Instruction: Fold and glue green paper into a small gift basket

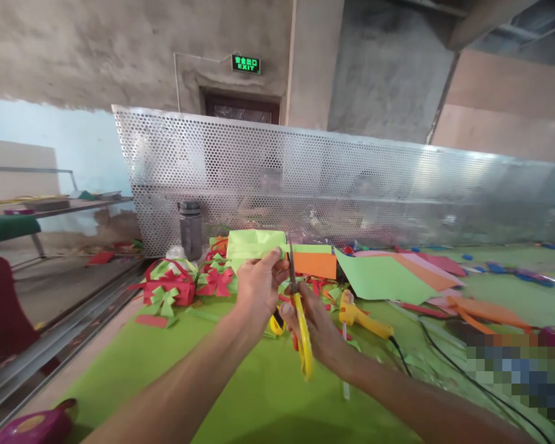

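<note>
1. Right hand (321, 330) grips the yellow scissors (298, 308); blade spread unclear.
2. Left of the scissors, the left hand (255, 285) pinches light-green paper (254, 245).
3. If the paper slips, the nearby blades (291, 271) could nick that hand.
4. Right of the scissors: glue gun (363, 317).

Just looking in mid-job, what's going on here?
A person's left hand holds green paper, while the right hand holds scissors with the blades up at the paper's right side. Whether they are cutting, I can't tell. A glue gun lies to the right, and a red bow is to the left.
</note>
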Demonstrator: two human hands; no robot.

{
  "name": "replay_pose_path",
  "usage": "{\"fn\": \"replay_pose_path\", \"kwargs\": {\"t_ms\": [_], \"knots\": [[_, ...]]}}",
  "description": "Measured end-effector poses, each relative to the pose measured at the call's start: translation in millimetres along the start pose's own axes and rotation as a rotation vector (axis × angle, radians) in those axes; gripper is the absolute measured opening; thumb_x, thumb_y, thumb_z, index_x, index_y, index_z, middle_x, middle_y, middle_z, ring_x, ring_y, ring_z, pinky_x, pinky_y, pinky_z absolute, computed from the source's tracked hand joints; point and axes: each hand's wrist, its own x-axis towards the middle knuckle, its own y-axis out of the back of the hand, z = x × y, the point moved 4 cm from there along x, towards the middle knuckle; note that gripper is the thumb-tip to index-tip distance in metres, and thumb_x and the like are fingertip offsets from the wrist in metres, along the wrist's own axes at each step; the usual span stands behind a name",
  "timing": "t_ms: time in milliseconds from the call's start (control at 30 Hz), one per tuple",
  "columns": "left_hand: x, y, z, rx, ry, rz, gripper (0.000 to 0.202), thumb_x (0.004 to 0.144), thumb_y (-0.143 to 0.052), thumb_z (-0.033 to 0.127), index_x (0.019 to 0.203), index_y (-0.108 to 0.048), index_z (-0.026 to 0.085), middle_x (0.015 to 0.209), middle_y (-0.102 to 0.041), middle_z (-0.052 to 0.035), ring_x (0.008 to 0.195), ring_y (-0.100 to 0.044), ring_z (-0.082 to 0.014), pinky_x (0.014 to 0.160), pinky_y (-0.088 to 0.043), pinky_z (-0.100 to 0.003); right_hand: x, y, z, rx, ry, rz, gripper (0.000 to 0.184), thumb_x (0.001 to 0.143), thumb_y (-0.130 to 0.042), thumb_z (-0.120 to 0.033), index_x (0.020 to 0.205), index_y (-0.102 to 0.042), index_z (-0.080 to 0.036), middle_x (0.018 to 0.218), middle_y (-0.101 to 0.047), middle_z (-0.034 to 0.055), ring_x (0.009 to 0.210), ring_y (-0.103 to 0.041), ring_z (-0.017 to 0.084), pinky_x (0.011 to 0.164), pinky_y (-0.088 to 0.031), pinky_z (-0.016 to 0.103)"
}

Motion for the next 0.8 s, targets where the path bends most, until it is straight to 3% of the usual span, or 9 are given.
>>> {"fn": "replay_pose_path", "kwargs": {"t_ms": [267, 533, 800], "knots": [[-2.0, 0.6, -3.5, 0.004, 0.017, 0.012, 0.024, 0.065, -0.065, 0.003, 0.064, -0.046, 0.016, 0.050, -0.057, 0.0018, 0.044, -0.057, -0.0117, 0.046, -0.049, -0.024, 1.7, -1.5, 6.4, 0.034, -0.058, -0.022, 0.025, 0.082, -0.053, -0.039, 0.098, -0.044, -0.022, 0.063, -0.042, -0.0064, 0.049, -0.042, 0.008, 0.042, -0.036, 0.020], [-0.8, 2.9, -9.3, 0.027, 0.034, 0.040, 0.019, 0.066, -0.065, 0.005, 0.066, -0.048, 0.014, 0.046, -0.057, 0.0011, 0.042, -0.057, -0.0111, 0.044, -0.048, -0.021, -1.2, -2.9, 9.2, 0.086, -0.118, -0.034, 0.025, 0.082, -0.054, -0.039, 0.098, -0.044, -0.022, 0.064, -0.038, -0.0062, 0.051, -0.041, 0.009, 0.041, -0.037, 0.020], [-1.9, 3.2, -10.0, 0.042, 0.048, 0.022, 0.020, 0.065, -0.067, 0.007, 0.064, -0.048, 0.015, 0.045, -0.058, 0.0000, 0.041, -0.057, -0.0119, 0.046, -0.050, -0.022, -0.3, -6.3, 7.5, 0.166, -0.188, -0.007, 0.031, 0.078, -0.057, -0.047, 0.094, -0.044, -0.023, 0.065, -0.043, -0.0060, 0.049, -0.042, 0.007, 0.039, -0.039, 0.017]]}}
